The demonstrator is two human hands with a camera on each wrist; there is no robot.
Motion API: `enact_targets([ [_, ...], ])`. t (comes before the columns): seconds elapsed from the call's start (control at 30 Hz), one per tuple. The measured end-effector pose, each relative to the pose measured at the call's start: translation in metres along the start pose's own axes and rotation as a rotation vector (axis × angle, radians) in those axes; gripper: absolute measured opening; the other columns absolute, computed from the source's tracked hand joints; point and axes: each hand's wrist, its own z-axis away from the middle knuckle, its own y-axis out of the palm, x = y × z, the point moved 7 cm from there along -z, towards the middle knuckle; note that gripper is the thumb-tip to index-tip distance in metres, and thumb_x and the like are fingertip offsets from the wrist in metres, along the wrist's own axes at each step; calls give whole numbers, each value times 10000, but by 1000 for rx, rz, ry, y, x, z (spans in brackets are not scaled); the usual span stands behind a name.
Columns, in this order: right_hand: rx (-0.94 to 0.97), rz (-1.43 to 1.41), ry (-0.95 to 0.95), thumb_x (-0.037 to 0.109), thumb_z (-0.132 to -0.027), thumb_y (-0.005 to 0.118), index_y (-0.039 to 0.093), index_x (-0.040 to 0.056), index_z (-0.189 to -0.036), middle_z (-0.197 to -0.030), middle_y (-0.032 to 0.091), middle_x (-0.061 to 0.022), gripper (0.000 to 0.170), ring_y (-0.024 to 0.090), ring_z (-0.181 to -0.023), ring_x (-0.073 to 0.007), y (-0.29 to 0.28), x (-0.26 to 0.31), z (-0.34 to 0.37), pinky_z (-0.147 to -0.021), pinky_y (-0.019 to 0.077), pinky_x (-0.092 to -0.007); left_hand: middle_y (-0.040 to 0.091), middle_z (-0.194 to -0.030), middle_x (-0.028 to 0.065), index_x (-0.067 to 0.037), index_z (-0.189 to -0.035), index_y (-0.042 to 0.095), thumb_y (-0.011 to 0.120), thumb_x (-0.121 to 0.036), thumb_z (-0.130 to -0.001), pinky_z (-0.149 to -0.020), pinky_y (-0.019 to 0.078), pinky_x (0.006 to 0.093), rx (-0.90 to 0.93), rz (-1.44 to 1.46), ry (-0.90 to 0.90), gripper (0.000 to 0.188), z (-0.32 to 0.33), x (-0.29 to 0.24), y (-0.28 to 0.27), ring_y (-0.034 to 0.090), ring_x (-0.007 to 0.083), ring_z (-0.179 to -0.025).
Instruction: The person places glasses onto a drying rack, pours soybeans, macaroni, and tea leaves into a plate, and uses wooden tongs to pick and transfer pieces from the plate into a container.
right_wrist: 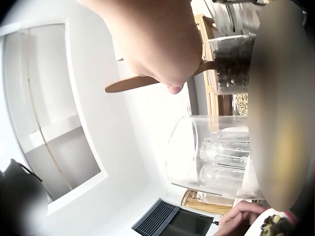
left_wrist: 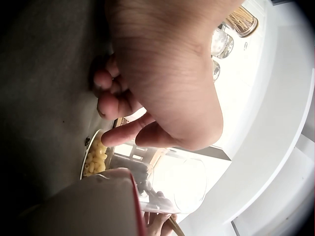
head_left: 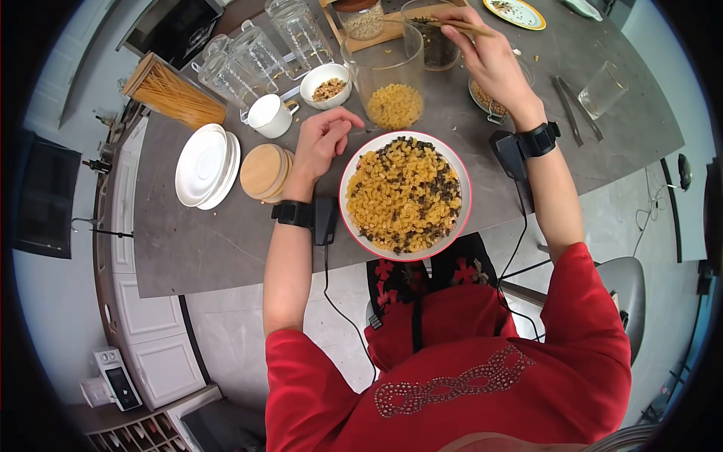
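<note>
Utensil (right_wrist: 130, 84), wooden, pinched in the curled right hand (head_left: 497, 68), tip at the mouth of a dark-filled glass jar (head_left: 438, 49), twelve o'clock from the pasta bowl (head_left: 465, 188), left hand (head_left: 324, 142) at ten, loosely bent, holding nothing

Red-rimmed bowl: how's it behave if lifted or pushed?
The red-rimmed bowl is probably heavy, filled nearly to the rim. Its loose pasta would likely spill if tilted. Pushed outward, it might tip off, as it sits at the edge of the table.
</note>
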Motion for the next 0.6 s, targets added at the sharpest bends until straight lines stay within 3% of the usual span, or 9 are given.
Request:
enact_targets([
  [0.23,8,-4,-73,180,-1057,606,623,-29,-1105,-1105,723,-172,215,676,-979,-387,5,-2,-7,-826,532,-430,489,-593,-76,-32,-1058,721,659,-163,-1026,-528,287,232,-58,-16,-54,149,2,-5,4,404,15,-556],
  [0.37,-29,5,-102,218,-1070,598,628,-23,-1100,-1049,731,-172,245,687,-952,-376,6,-10,-8,-815,538,-415,479,-599,-84,-31,-1065,717,676,-163,-1026,-530,285,233,-71,-47,-56,143,2,-4,4,391,10,-564],
  [0.43,21,-113,80,263,-1082,587,628,-17,-1105,-970,749,-159,284,710,-895,-358,5,-19,-9,-794,548,-410,487,-575,-75,-35,-1095,722,636,-256,-1042,-513,253,224,-61,-80,-28,243,0,-2,5,395,14,-531],
  [0.53,63,-153,248,292,-1089,575,629,-7,-1123,-906,764,-141,306,735,-850,-331,10,-25,-4,-777,559,-410,489,-578,-78,-36,-1088,720,644,-249,-1040,-515,254,224,-63,-94,-26,232,1,-1,5,395,12,-537],
  [0.6,56,-99,157,298,-1087,579,626,-7,-1130,-904,767,-140,311,739,-845,-329,13,-24,-4,-774,562,-409,489,-580,-82,-36,-1078,717,651,-245,-1037,-515,254,224,-67,-110,-29,223,0,2,4,394,10,-540],
])
